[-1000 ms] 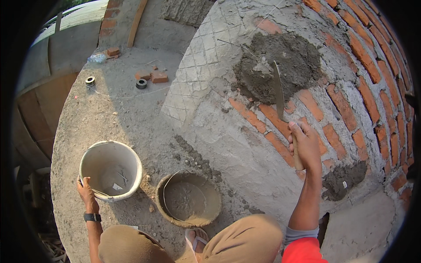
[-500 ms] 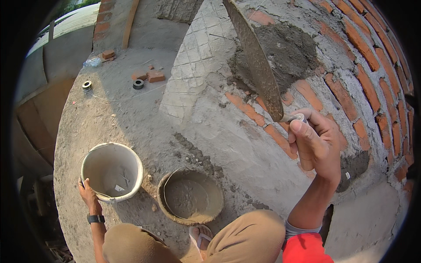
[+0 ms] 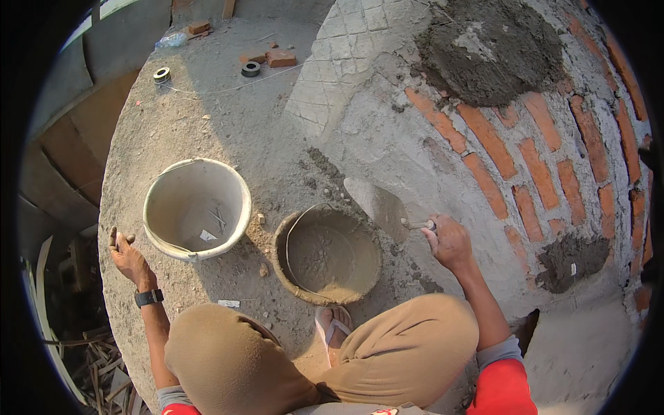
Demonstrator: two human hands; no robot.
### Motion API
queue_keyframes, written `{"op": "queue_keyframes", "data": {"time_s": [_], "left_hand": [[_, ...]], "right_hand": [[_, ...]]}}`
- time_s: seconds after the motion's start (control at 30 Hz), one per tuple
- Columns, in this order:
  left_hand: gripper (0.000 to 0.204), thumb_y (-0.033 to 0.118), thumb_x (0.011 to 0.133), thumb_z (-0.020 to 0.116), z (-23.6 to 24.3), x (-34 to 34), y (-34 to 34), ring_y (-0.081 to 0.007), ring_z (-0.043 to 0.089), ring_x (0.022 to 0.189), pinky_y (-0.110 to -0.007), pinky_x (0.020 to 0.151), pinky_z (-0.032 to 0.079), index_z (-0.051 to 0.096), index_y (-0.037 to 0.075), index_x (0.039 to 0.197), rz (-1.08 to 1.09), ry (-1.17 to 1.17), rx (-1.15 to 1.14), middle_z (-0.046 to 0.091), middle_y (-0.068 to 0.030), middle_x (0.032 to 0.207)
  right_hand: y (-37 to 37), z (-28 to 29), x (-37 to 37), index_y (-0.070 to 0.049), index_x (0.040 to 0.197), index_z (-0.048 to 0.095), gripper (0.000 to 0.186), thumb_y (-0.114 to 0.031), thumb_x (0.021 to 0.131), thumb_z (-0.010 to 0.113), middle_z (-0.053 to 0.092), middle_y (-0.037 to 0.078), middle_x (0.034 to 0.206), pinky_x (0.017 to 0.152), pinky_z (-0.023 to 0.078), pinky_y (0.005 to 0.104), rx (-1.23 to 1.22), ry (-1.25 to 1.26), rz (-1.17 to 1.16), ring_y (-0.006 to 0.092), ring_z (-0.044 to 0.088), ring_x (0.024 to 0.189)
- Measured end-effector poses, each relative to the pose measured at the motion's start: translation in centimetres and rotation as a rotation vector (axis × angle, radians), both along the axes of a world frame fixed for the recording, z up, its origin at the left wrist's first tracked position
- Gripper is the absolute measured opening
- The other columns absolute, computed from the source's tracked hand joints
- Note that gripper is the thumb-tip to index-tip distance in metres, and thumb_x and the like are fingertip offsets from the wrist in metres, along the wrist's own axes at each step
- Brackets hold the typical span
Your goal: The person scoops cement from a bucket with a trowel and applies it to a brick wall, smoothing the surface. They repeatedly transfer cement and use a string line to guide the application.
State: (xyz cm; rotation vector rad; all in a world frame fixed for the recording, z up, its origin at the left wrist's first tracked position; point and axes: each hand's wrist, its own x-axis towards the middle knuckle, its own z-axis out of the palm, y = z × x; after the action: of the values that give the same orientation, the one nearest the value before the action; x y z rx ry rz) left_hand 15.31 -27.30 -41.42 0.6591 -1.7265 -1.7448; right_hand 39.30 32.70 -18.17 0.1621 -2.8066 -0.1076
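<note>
My right hand (image 3: 451, 242) is closed round the handle of a trowel (image 3: 379, 206). The blade points left and lies just off the right rim of a mortar-caked bucket (image 3: 375, 271), which has wet grey mortar in the bottom and a wire handle. Left of it stands a larger whitish bucket (image 3: 169, 200) with a few nails and a small white scrap inside. Beyond its left side is my left hand (image 3: 133, 264), apart from the rim, fingers loosely bent and nothing visible in them. Fresh dark mortar (image 3: 492, 52) covers part of the brick wall.
Exposed bricks (image 3: 487, 142) and a smaller mortar patch (image 3: 574, 263) show on the right wall. Two wire spools (image 3: 250, 69) and broken bricks (image 3: 280, 58) lie at the far side. The ledge drops off at left, above scrap wood (image 3: 111, 373). My sandalled foot (image 3: 333, 325) is beside the mortar bucket.
The trowel has come down from up by the wall to beside the mortar bucket, its blade turned left. My left hand has let go of the whitish bucket's rim. The view has tilted downward.
</note>
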Motion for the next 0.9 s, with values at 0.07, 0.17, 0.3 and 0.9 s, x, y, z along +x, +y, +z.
{"op": "queue_keyframes", "data": {"time_s": [0.07, 0.17, 0.3, 0.9], "left_hand": [[0.033, 0.021, 0.106, 0.061, 1.1, 0.1, 0.3, -0.007, 0.051, 0.077, -0.026, 0.072, 0.044, 0.063, 0.009, 0.137, 0.044, 0.032, -0.007, 0.059, 0.003, 0.088], [0.035, 0.022, 0.103, 0.068, 3.6, 0.9, 1.0, -0.0037, 0.041, 0.067, -0.024, 0.06, 0.036, 0.064, 0.011, 0.137, 0.019, 0.05, -0.262, 0.047, 0.0083, 0.073], [0.038, 0.012, 0.1, 0.068, 7.5, 1.3, 3.9, -0.0101, 0.062, 0.091, -0.028, 0.084, 0.054, 0.065, 0.017, 0.137, -0.06, 0.163, -0.518, 0.066, -0.0007, 0.103], [0.069, 0.048, 0.088, 0.082, 12.2, 5.6, 19.8, -0.0258, 0.065, 0.112, -0.043, 0.091, 0.058, 0.057, 0.017, 0.145, -1.488, 0.038, -0.597, 0.062, -0.0111, 0.133]], "right_hand": [[2.9, -3.5, 1.6, 0.0, 0.11, 0.063, 0.038, -0.036, 0.104, 0.059, 0.071, 0.026, 0.093, 0.077, 0.054, 0.0553, -0.073, -0.33, -0.831, 0.0475, 0.069, 0.084], [5.1, -6.5, 5.4, 0.001, 0.113, 0.064, 0.044, -0.041, 0.105, 0.055, 0.071, 0.03, 0.097, 0.081, 0.053, 0.0582, 0.015, -0.365, -0.681, 0.0508, 0.069, 0.09], [4.5, -7.1, 6.8, 0.0, 0.109, 0.066, 0.043, -0.042, 0.103, 0.059, 0.072, 0.029, 0.095, 0.08, 0.053, 0.0571, -0.096, -0.371, -0.769, 0.0503, 0.069, 0.09], [-9.7, -1.2, -3.8, -0.008, 0.101, 0.071, 0.018, -0.02, 0.09, 0.065, 0.072, 0.011, 0.089, 0.079, 0.052, 0.0413, 0.441, -0.642, 0.166, 0.0261, 0.072, 0.088]]}}
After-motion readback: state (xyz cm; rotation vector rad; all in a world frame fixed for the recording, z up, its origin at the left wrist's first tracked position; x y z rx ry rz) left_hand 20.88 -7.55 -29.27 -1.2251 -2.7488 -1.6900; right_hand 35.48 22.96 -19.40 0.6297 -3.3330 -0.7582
